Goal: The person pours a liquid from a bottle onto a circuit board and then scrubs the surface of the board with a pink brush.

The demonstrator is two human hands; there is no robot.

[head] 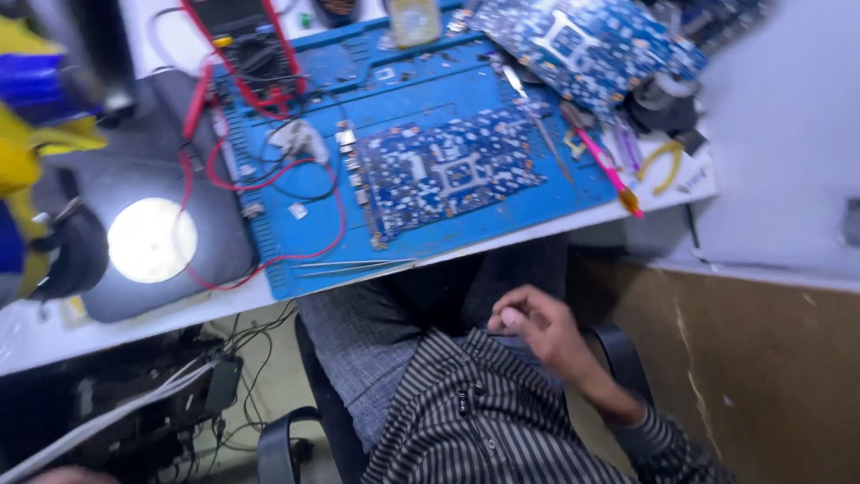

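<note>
My right hand (537,330) rests low over my lap, below the table edge, on my striped shirt (484,421). Its fingers are curled in with the thumb against them, and I see nothing held. My left hand is out of view. On the table above lies a blue work mat (502,215) with a blue circuit board (448,170) at its middle. A pair of metal tweezers (349,265) lies at the mat's near edge, the closest tool to my hand.
A second circuit board (591,45) lies at the back right. A multimeter (246,36) with red leads (331,224) sits at the back left. A pink-handled screwdriver (609,170) and yellow pliers (663,161) lie right. A dark base with a lit circle (152,240) stands left. Chair armrest (278,439) below.
</note>
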